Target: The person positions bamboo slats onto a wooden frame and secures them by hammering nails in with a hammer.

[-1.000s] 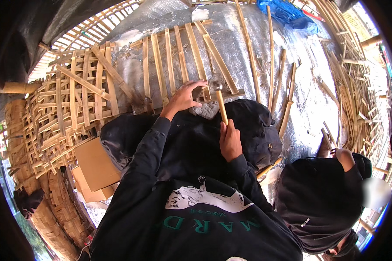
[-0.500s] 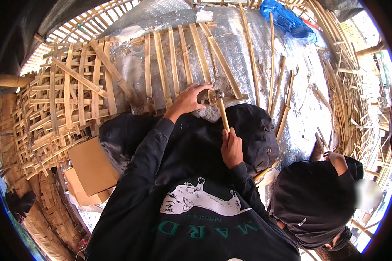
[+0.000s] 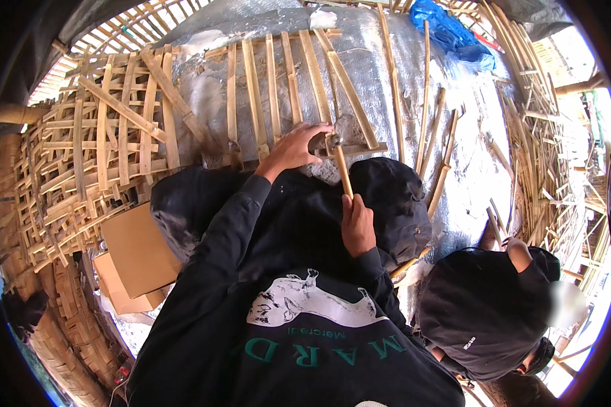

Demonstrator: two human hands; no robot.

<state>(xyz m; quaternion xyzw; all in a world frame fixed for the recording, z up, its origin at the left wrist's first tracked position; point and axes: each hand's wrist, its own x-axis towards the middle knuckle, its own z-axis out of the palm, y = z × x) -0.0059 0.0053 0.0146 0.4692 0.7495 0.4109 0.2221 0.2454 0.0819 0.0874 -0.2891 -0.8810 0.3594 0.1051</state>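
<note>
Bamboo filled nearly everything around the two hands. The right hand was closed around the low end of a hammer with a pale wooden handle, the grip far from the head, probably for a freer swing. The metal head sat at the near end of a row of flat slats, just beside the left hand. That hand lay with fingers spread and curled on the slat ends; it seemed to be steadying something small there, but whether it pinched anything could not be told.

The slats lay side by side on a silver sheet spread over the ground, with a cross strip slanting over them, likely so the row would hold together. At the sheet's left edge lay a woven lattice of the same strips, and loose sticks lay toward its right edge. Cardboard pieces lay by the person's left knee; they looked flat, and nothing showed in them. A blue cloth was bunched at the far right corner. Another person in a black top crouched at the right.
</note>
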